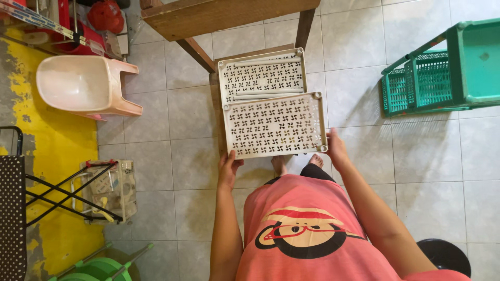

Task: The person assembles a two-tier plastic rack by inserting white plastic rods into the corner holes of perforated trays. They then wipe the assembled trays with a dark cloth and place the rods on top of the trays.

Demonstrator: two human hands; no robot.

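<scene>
While both hands grip a pale perforated plastic panel point(274, 125) by its near corners, the floor around is crowded. A second panel point(262, 75) of the same kind lies just beyond it, partly covered by the held one, and appears to rest on a brown wooden frame point(213, 86) under the slanting legs of a wooden bench point(224, 15). To the left, a pink plastic chair point(86, 86) lies tipped on its side near a yellow-painted strip of floor point(57, 140). Below that stands a black folding rack point(62, 192) with a clear packet point(117, 190) of small parts behind it, and green plastic pieces point(99, 268) sit at the bottom edge. To the right, well apart from the panels, a green plastic basket point(424, 80) rests on the grey tiles point(416, 166). A black round object point(445, 255) shows beside the right elbow.

Left hand point(227, 169) holds the panel's near left corner, fingers curled under the edge, arm nearly straight down from the body. Right hand point(336, 148) clasps the near right corner, thumb along the rim, forearm angled outward. Bare feet point(297, 162) show just beneath the held panel, which is roughly level in front of the person's waist.
</scene>
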